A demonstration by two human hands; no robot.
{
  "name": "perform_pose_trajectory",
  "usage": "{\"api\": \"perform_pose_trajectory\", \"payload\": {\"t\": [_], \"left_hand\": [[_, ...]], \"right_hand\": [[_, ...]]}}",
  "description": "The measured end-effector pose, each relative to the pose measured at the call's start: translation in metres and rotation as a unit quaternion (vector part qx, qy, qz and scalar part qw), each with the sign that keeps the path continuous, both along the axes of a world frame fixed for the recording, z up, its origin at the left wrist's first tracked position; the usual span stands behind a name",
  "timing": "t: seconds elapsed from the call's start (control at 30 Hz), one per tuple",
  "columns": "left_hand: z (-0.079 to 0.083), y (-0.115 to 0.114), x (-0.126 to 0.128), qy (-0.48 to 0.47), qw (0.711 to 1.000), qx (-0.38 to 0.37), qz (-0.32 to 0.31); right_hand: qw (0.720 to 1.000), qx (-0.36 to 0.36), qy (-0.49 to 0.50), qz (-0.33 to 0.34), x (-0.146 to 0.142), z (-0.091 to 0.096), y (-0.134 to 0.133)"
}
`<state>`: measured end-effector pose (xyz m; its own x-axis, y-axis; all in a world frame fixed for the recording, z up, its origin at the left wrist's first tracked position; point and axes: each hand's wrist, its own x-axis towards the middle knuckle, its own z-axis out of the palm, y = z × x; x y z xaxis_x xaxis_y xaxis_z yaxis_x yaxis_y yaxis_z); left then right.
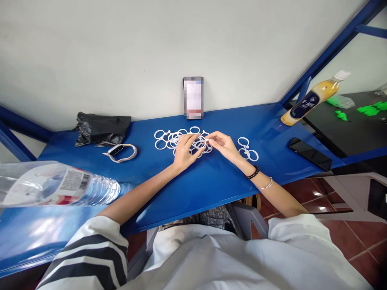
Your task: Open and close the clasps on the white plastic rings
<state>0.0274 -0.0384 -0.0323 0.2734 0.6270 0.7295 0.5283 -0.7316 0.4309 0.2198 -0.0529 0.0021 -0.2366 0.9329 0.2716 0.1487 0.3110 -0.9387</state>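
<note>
We see a blue table (pixel 169 193) set against a pale wall (pixel 145 52), with a pile of white rings (pixel 160 143) midway along its length, nearer the rear edge than the front. The rings are thin, round and open-centred, with a smooth, plastic-like finish; small white knobs project from some of their rims. They lie flat or slightly tilted, overlapping so closely that we cannot count them. A smaller cluster of white rings (pixel 253 155) lies apart toward the right edge, three loops meeting about their knobs.

We observe the left hand (pixel 185 154) palm down over the pile, its fingers loosely bent and its thumb reaching toward the rings; we cannot tell whether it grips one. The right hand (pixel 224 146) has thumb and fingertips pinched together on a small white piece (pixel 207 141) at the pile's right side. We note a dark beaded bracelet (pixel 252 173) and a silver bangle (pixel 266 184) on the right arm.

Along the rear edge we find an upright smartphone (pixel 194 98), its screen blurred, and, toward the rear left corner, a black plastic bag (pixel 102 129) with a pale-strapped wristwatch (pixel 117 150) in front. A clear plastic bottle (pixel 72 183) occupies the left part; a bottle of yellow drink (pixel 313 100) is near the rear right corner, and a black phone (pixel 310 153) lies by the right edge.
</note>
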Motion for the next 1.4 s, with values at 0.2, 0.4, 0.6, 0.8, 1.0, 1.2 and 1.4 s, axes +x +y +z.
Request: {"api": "perform_pose_trajectory", "payload": {"t": [0.2,0.4,0.6,0.8,1.0,1.2,1.4], "left_hand": [[-0.004,0.003,0.0,0.03,0.997,-0.03,0.061],[-0.008,0.005,0.0,0.034,0.994,-0.05,0.092],[-0.008,0.005,0.001,0.048,0.991,-0.065,0.105],[-0.008,0.005,0.002,0.055,0.99,-0.071,0.109],[-0.009,0.005,0.001,0.047,0.991,-0.073,0.104],[-0.007,0.004,0.001,0.042,0.993,-0.068,0.084],[0.0,0.0,0.001,0.056,0.998,-0.009,-0.023]], "right_hand": [[0.934,0.093,-0.314,-0.145,0.02,0.014,0.005],[0.792,0.017,-0.552,-0.261,0.058,0.021,0.008],[0.759,-0.081,-0.607,-0.223,0.082,0.023,0.007],[0.757,-0.097,-0.616,-0.193,0.078,0.022,0.006],[0.797,-0.038,-0.57,-0.196,0.065,0.023,0.008],[0.952,-0.046,-0.277,-0.122,0.049,0.018,0.013],[0.98,-0.188,0.05,0.042,0.026,0.016,0.007]]}}
